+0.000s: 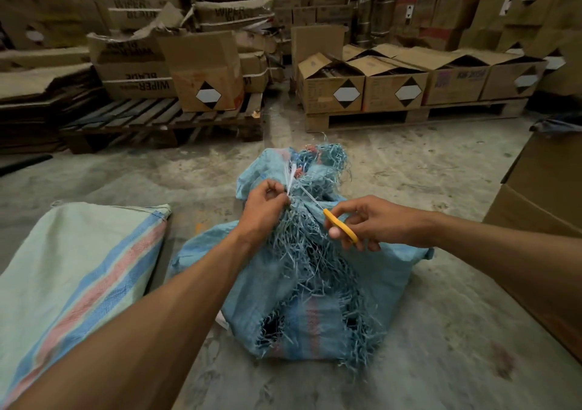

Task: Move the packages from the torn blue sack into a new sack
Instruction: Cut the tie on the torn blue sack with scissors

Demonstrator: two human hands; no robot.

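The concrete floor point(425, 170) is hemmed in on every side. Ahead on the left a dark wooden pallet point(163, 120) carries crushed cardboard boxes point(201, 69), several printed "WIPER BLADE", with flattened cardboard stacked beside it. Ahead on the right a lighter pallet point(409, 115) holds a row of open cartons point(362, 88) marked with black-and-white diamond labels. More boxes are piled high behind both. A large brown carton point(541, 208) stands close at the right edge, just past the person's right forearm.

The torn blue sack point(315, 271) lies on the floor directly in front of the person, between the two arms. Its weave is shredded into loose blue strands along the middle, and dark holes gape near its lower end (nothing inside can be made out through them). Its far end is bunched into a tied neck. To its left, near but apart, lies the new sack point(72, 271), pale green with blue and pink stripes, flat on the floor under the left forearm.

The left hand point(264, 205) rests at the sack's neck, thumb and fingertips pressed together pinching a white tie strip point(291, 176) that sticks up from the bunched fabric. The right hand point(371, 220) grips yellow-handled scissors point(338, 225), fingers curled around the handles, and the thin blades reach leftwards to the neck just beside the left fingertips. Whether the blades touch the tie is hard to tell.
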